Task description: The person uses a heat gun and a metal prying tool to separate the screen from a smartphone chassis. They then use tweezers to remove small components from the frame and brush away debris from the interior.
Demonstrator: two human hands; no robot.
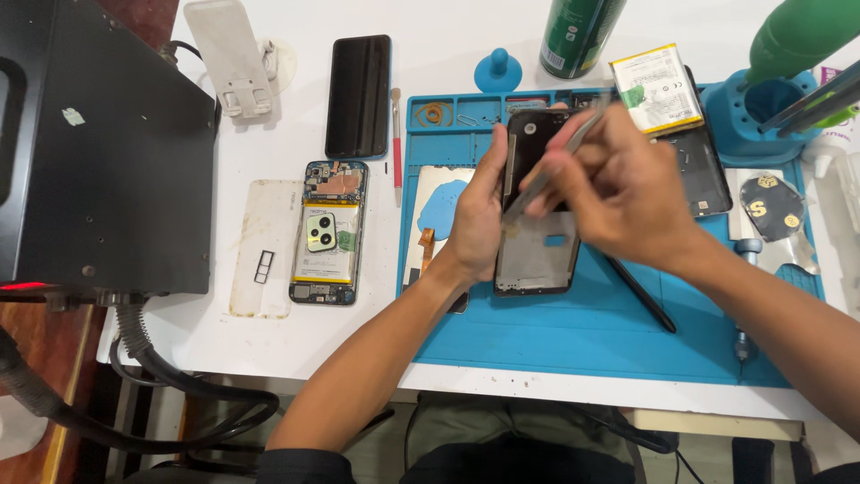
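Note:
My left hand (475, 220) grips the left edge of an opened black phone frame (537, 255), holding it tilted over the blue work mat (582, 341). My right hand (618, 193) pinches metal tweezers (560, 157) whose tips reach into the upper part of the frame. The frame's inside shows a grey plate with a small blue patch. Both hands overlap above the frame and hide its middle.
Left of the mat lie an opened phone with exposed battery (328, 231), a clear case (265, 246), a black phone (358, 94) and a thin brush (396, 134). A battery (656, 88), back cover (708, 175), green can (578, 36) and black box (98, 152) stand around.

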